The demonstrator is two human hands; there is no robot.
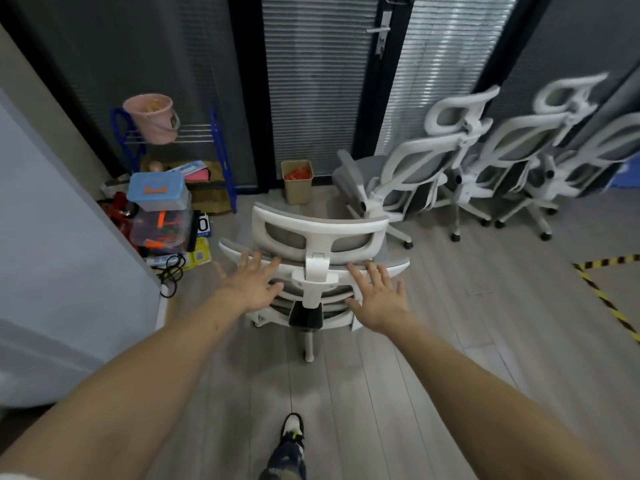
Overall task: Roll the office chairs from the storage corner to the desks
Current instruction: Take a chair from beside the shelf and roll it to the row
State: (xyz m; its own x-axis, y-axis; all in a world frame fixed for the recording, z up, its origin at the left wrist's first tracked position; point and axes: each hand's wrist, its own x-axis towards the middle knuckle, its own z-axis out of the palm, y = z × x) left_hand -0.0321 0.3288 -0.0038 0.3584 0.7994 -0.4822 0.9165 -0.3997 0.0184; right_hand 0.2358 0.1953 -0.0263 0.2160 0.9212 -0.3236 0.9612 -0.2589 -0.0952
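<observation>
While reaching for the nearest chair [313, 237], both hands spread open, holding nothing.
Left hand [247, 284] and right hand [377, 296] just at the top of the chair back, touching or not, cannot tell. Step 1: getting hold. Next: grab the back, turn, roll away to the desks. 3 more chairs [485, 168] parked by the wall. Tan bin [297, 188] full of red bits. Pink bucket [152, 117] tipped on a blue rack [221, 157]. Blue box [157, 192] with lid on.

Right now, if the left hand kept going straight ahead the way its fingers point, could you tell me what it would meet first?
Most likely the top edge of the chair's backrest. The left hand is open, fingers spread and pointing forward at it, fingertips about at that edge. Depth is unclear, so I cannot tell whether they already touch.
</observation>
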